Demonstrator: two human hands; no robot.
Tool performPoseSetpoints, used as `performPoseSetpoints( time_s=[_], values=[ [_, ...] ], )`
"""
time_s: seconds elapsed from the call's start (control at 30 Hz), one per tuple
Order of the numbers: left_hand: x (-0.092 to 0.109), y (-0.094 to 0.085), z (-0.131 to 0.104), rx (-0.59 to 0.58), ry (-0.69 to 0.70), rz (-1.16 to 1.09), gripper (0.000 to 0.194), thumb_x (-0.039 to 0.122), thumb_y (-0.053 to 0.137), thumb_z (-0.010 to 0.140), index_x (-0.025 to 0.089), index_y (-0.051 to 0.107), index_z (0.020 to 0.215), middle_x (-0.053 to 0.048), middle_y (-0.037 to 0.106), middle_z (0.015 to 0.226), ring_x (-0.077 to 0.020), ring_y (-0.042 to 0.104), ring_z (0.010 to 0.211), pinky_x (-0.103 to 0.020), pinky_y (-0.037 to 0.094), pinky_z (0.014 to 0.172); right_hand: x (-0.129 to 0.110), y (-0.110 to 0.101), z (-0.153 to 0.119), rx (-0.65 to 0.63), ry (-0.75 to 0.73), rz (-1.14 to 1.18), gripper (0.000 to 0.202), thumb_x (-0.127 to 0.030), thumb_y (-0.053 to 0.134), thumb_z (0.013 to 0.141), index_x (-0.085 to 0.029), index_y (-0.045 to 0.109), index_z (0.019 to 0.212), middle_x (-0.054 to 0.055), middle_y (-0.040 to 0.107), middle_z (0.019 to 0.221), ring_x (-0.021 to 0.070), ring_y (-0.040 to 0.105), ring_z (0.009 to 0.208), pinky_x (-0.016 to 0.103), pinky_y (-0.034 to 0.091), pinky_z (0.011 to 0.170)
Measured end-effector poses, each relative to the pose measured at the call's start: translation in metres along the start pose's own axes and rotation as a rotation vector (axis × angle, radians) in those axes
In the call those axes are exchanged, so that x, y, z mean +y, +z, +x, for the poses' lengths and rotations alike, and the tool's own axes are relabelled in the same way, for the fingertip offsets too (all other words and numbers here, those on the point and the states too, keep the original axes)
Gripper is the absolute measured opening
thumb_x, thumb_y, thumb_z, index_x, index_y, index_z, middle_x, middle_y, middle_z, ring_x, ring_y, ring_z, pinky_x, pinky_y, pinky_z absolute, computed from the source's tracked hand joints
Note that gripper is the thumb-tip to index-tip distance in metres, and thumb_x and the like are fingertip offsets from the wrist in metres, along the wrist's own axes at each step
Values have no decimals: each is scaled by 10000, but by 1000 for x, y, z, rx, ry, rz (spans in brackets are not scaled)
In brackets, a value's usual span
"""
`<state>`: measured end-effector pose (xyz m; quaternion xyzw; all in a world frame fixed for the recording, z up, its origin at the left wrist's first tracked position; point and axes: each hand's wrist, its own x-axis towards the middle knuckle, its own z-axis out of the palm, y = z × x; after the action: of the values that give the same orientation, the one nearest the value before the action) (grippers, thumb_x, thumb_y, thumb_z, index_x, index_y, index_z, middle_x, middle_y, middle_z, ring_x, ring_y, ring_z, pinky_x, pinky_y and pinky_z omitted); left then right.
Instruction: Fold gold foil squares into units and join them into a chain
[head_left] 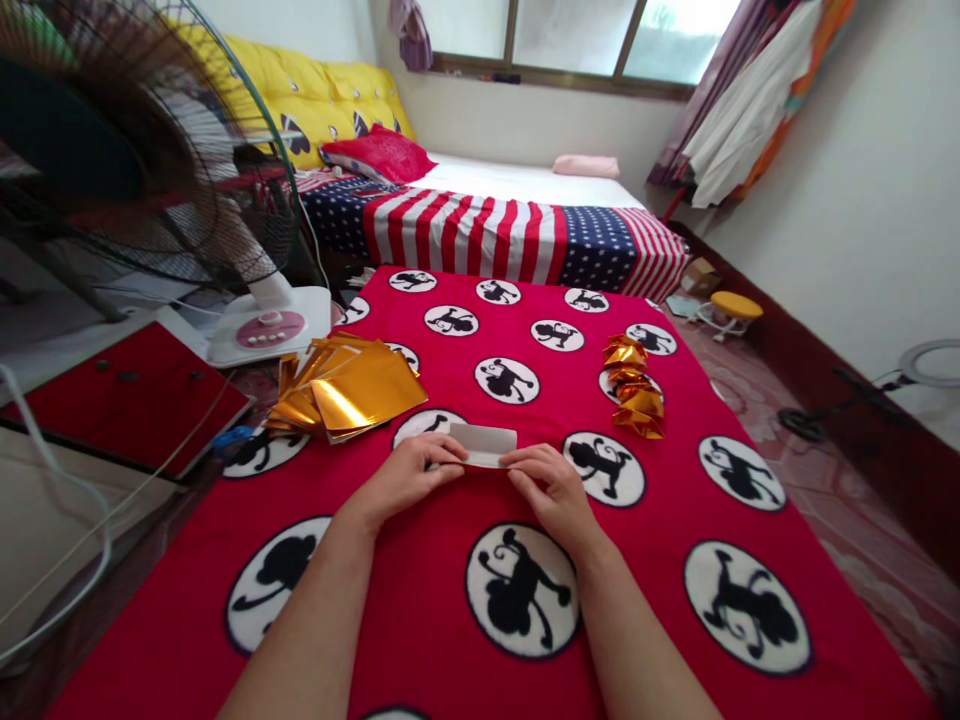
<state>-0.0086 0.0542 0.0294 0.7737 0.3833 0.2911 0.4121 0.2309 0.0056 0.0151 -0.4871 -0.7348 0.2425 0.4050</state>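
Note:
A small sheet of paper (484, 440), pale side up, is bent along its near edge on the red cloth. My left hand (420, 470) pinches its left end between thumb and fingers. At the right end, my right hand (546, 485) grips the same sheet in a like pinch. A loose stack of shiny gold foil paper (367, 390) lies up and to the left of my hands. On the far right of the cloth, several folded gold foil pieces (636, 390) stand in a row.
The red cloth (517, 300) with monkey prints covers the surface before me. A standing fan (262, 325) is at the left, near a dark red panel (127, 395). Beyond is a bed (480, 235) with a flag-pattern cover. A yellow stool (736, 306) stands right.

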Motion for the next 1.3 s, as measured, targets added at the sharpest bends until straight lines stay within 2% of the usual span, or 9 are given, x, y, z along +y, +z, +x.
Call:
performPoseSetpoints(
  time_s=[0.13, 0.3, 0.53, 0.73, 1.3],
  values=[
    [2, 3, 2, 85, -43, -7, 208, 295, 628, 817, 213, 764, 682, -57, 751, 872, -191, 678, 808, -292, 520, 787, 0, 8, 3, 80, 103, -14, 188, -253, 571, 911, -230, 709, 785, 42, 714, 908, 194, 626, 854, 340, 475, 803],
    [-4, 11, 4, 191, -115, 82, 144, 272, 647, 782, 196, 734, 696, -39, 742, 782, -183, 663, 744, -270, 501, 719, 1, 18, 5, 157, 217, -97, 152, -239, 627, 840, -214, 636, 691, 28, 654, 812, 168, 595, 734, 294, 446, 696],
    [-13, 15, 5, 282, -160, 183, 103, 283, 718, 708, 191, 703, 663, -18, 705, 717, -159, 625, 667, -246, 457, 624, -1, 21, 6, 177, 275, -219, 150, -228, 657, 776, -213, 590, 643, 7, 612, 743, 153, 555, 684, 275, 391, 631],
    [-10, 14, 5, 269, -124, 175, 92, 216, 660, 748, 182, 703, 674, -22, 714, 761, -156, 635, 717, -250, 466, 678, -4, 22, 7, 177, 363, -271, 141, -245, 656, 770, -202, 604, 646, 0, 599, 834, 135, 560, 706, 264, 390, 631],
    [-12, 16, 6, 312, -135, 252, 88, 221, 657, 753, 187, 708, 689, -5, 708, 732, -139, 627, 680, -243, 443, 639, -5, 27, 10, 186, 369, -420, 146, -200, 575, 805, -192, 584, 660, 12, 587, 849, 132, 568, 728, 256, 374, 636]
  ],
)
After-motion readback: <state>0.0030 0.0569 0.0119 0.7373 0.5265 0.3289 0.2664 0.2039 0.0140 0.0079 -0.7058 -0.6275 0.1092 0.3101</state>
